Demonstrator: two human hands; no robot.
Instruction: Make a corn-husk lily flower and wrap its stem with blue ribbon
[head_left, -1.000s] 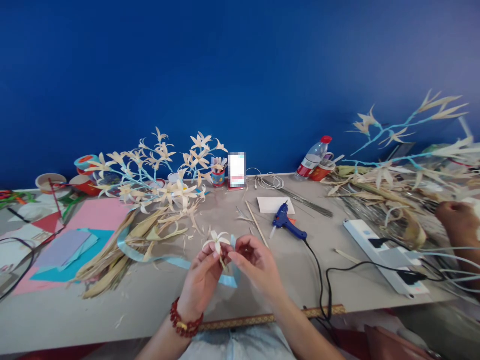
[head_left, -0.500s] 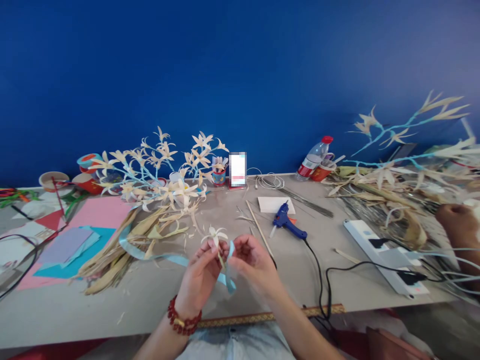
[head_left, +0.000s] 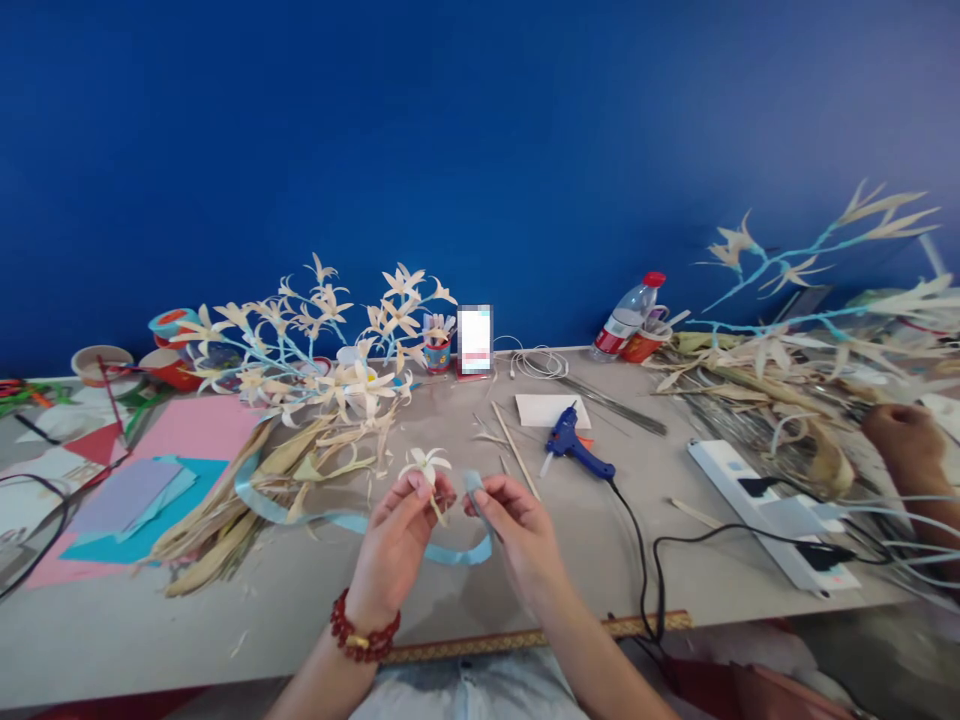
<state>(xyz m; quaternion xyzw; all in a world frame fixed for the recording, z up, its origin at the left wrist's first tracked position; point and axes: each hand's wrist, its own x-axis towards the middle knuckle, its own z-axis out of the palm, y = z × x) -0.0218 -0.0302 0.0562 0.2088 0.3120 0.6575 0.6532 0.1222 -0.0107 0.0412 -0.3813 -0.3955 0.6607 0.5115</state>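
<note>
My left hand (head_left: 401, 525) pinches a small cream flower (head_left: 426, 463) by its short stem, petals spread upward above the fingertips. Between thumb and fingers, my right hand (head_left: 517, 525) grips the end of a light blue ribbon (head_left: 457, 553). From there the ribbon dips under the left hand and runs left across the table to the dried husks (head_left: 225, 530). A small gap separates the two hands. A blue glue gun (head_left: 570, 440) lies on the table to the right of them.
Flower branches (head_left: 322, 330) stand at the back left, near a phone (head_left: 475, 340). A power strip (head_left: 765, 515) with black cords lies on the right. A bottle (head_left: 628, 315) leans at the back. Another person's hand (head_left: 904, 440) is at far right.
My right hand has drawn the ribbon end slightly right, away from the flower stem, and the hands are farther apart. My left hand with the flower has shifted a little left.
</note>
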